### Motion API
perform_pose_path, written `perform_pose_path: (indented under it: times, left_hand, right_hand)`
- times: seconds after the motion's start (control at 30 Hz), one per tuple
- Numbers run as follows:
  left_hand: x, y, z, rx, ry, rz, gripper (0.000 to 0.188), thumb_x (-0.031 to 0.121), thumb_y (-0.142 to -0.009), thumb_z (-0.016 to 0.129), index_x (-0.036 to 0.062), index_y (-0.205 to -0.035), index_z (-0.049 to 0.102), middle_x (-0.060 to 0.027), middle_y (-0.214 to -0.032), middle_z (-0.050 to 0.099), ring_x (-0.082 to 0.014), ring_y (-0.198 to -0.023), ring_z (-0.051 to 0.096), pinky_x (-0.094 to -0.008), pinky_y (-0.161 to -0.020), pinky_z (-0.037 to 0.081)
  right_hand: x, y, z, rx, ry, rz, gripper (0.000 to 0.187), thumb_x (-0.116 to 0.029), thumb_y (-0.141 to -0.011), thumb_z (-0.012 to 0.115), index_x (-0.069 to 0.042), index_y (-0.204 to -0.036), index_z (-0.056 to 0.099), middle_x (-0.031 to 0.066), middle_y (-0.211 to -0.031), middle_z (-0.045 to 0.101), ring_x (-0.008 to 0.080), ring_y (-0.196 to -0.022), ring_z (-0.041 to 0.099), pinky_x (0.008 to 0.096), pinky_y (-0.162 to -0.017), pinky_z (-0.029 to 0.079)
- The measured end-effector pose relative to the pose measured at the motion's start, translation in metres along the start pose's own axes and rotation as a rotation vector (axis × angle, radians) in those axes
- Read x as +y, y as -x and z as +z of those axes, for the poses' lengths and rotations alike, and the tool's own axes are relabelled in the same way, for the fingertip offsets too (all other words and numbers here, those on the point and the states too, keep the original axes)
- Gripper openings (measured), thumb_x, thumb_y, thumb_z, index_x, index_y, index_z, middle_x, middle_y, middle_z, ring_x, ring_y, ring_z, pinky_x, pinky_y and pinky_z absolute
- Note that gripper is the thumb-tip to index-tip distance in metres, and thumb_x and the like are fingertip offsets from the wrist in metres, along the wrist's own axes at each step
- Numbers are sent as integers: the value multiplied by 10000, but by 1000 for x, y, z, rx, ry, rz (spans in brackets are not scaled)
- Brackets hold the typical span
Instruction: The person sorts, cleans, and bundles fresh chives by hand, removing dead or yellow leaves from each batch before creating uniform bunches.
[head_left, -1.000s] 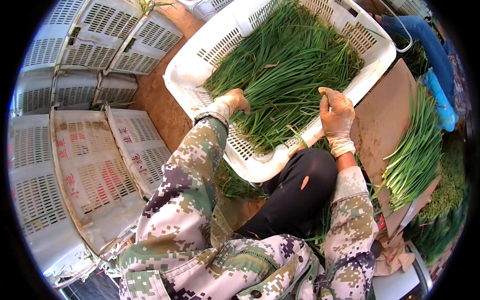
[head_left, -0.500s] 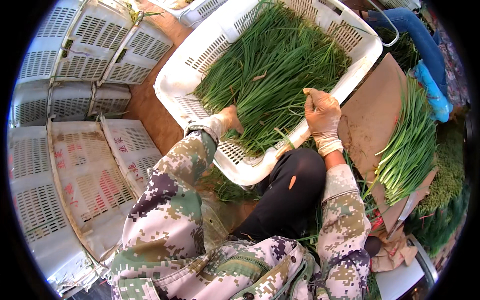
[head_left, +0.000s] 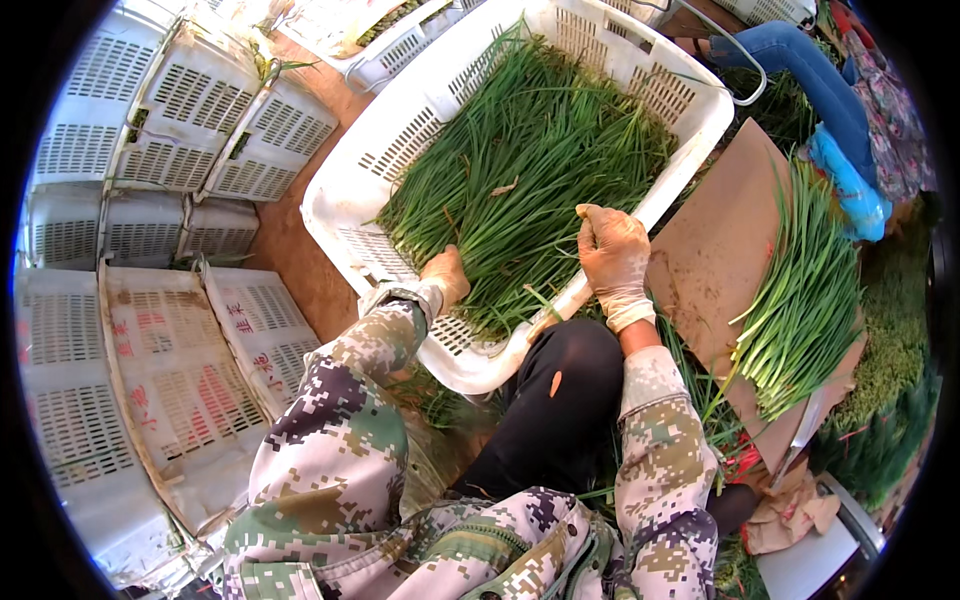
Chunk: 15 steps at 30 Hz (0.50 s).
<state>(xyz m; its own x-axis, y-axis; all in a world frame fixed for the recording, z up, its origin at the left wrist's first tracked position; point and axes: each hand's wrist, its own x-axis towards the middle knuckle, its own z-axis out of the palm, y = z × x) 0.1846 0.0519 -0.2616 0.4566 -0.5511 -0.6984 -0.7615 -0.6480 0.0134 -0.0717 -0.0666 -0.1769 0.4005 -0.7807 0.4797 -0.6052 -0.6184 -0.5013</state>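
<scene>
A large white slotted plastic crate lies tilted before me, with a thick layer of long green chives in it. My left hand is inside its near left part, closed at the edge of the chives; some of its fingers are hidden by leaves. Over the crate's near right rim is my right hand, in a thin translucent glove. Its thumb and fingers are curled together, and what they hold, if anything, does not show. My black-trousered knee touches the crate's near corner.
Stacked white slotted crates line the left side. On the right, a brown board carries a bundle of chives. Beyond it sits another person in blue jeans, with a blue sleeve or glove. Crumpled brown paper lies lower right.
The whole view has shifted, so the crate and board appear further left. My left hand looks more curled and has drawn slightly nearer me. The right hand keeps its closed shape at the rim.
</scene>
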Motion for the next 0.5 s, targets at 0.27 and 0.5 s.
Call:
perform_pose_path:
  times: [0.27, 0.5]
  left_hand:
    - [-13, -19, -46, -142, -88, 36, 500, 169, -656, 824, 0, -1108, 694, -220, -1131, 689, -335, -1074, 669, -398, -909, 541]
    - [-44, -42, -83, -70, -49, 153, 588, 139, -555, 878, -51, -1078, 689, -218, -1033, 709, -340, -999, 679, -380, -878, 540]
  right_hand:
    - [2, 2, 0, 41, -5, -17, 145, -95, -845, 657, -118, -984, 690, 67, -842, 684, 277, -806, 659, 406, -793, 510]
    - [1, 0, 2, 15, -17, -5, 134, -84, -848, 646, -116, -973, 684, 58, -797, 667, 276, -771, 648, 402, -766, 510]
